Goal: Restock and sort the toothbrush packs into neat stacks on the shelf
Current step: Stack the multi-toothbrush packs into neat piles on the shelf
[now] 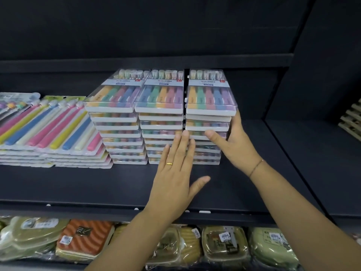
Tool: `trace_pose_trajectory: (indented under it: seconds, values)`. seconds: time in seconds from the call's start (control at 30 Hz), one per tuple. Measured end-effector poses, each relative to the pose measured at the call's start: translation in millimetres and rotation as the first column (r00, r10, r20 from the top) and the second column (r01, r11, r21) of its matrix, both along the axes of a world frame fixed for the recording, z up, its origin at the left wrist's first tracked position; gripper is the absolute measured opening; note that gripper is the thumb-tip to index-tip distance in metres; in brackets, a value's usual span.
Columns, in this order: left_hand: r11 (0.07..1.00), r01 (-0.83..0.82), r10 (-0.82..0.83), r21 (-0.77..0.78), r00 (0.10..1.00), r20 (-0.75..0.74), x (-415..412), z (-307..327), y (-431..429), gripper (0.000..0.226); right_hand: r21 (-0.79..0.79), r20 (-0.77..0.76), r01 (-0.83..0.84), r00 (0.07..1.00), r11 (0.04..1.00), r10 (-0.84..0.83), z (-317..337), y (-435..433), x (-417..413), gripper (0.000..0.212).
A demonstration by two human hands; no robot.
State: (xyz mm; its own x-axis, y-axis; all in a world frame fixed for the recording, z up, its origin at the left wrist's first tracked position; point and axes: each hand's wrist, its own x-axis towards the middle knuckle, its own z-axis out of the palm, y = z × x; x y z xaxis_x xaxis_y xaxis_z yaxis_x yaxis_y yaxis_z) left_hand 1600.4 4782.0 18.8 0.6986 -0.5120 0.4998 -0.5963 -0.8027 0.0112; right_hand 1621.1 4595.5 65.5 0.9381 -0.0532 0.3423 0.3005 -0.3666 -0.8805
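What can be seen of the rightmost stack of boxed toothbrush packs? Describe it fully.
The rightmost stack is flat boxes, clear lids on white bases, pastel handles inside, piled fairly straight on the dark shelf beside the middle stack. The right hand grips its right side, thumb in front; the left hand lays straight fingers on its lower front.

Centre frame, I see a left stack (115, 102), middle stack (160, 102) and right stack (210, 98) of toothbrush boxes on the dark shelf (78, 184). The right hand (236, 145) clasps the right stack's side, thumb on its front; the left hand (173, 178), fingers straight, touches the fronts of the latter two
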Motion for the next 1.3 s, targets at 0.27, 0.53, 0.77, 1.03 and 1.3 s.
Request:
trace_pose_trajectory:
  seconds: [0.27,0.53,0.77,1.03,1.3]
  values:
    - [0.994,0.002,0.001,-0.110,0.999,0.032,-3.5,-3.1,-3.8,0.067,-0.017,-0.051,-0.011,0.999,1.000,0.010,-3.2,-4.6,4.6,0.102]
    - [0.998,0.048,-0.040,0.048,0.987,-0.156,-5.9,-15.0,-7.1,0.076,-0.074,-0.171,-0.009,0.985,0.997,-0.003,-37.9,-20.1,0.4,0.080]
    - [0.998,0.042,-0.032,0.055,0.985,-0.172,-8.0,-15.8,-9.8,0.078,0.186,-0.211,-0.034,0.975,0.982,0.074,-44.1,-16.9,0.0,0.076]
    - [1.000,0.018,-0.014,0.010,0.962,-0.274,-15.7,-12.9,-12.1,0.080,0.266,-0.247,-0.063,0.960,0.962,0.131,-43.2,-21.7,-0.8,0.084]
    - [1.000,-0.014,0.019,0.016,0.925,-0.379,-27.5,-15.7,-16.7,0.107,0.125,-0.223,-0.089,0.968,0.988,0.116,-42.3,-27.4,0.9,0.084]
